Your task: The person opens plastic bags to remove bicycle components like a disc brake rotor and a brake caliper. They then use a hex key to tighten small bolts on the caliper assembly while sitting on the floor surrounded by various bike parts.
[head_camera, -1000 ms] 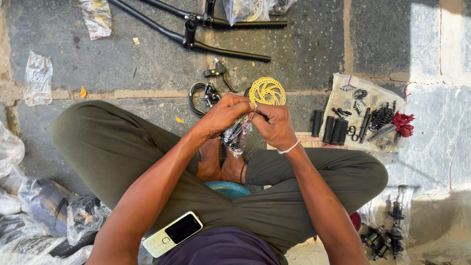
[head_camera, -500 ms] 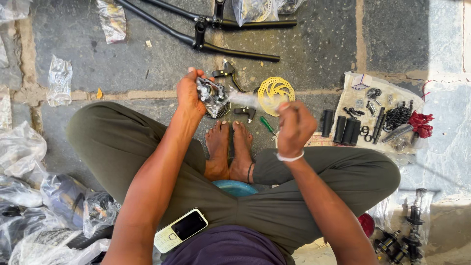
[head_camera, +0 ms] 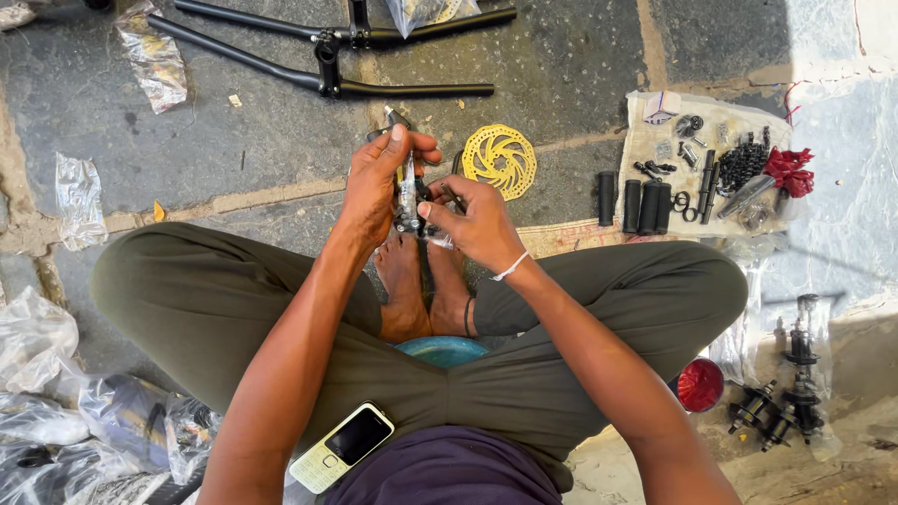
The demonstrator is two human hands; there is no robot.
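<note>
- Stone paving (head_camera: pixel 561 65), grey and rough with pale joints, lies under a person sitting cross-legged with bare feet together.
- Nearest the camera, a small pale phone (head_camera: pixel 341 446) with a dark glossy screen rests on the lap, on olive trousers (head_camera: pixel 206 299) of soft matte cloth.
- Just beyond the feet, the left hand (head_camera: pixel 374 182) is closed around a small metal part (head_camera: pixel 408 192) in clear crinkly wrap, held upright — thumb and fingers clasp it from the side.
- The right hand (head_camera: pixel 477 220) pinches the lower end of the same part, fingers narrow, a white band at the wrist.
- Peeling the wrap likely goes best with a steady left grip while the right works at one loose edge, keeping small pieces over the lap.
- Behind the hands lies a yellow disc (head_camera: pixel 500 161), flat, round, with cut-outs.
- To the right, a pale cloth (head_camera: pixel 655 220) carries black rubber grips (head_camera: pixel 641 204), bolts and a red rag (head_camera: pixel 789 171).
- Farthest off, a black tube frame (head_camera: pixel 355 65), smooth and slender, lies across the stones.
</note>
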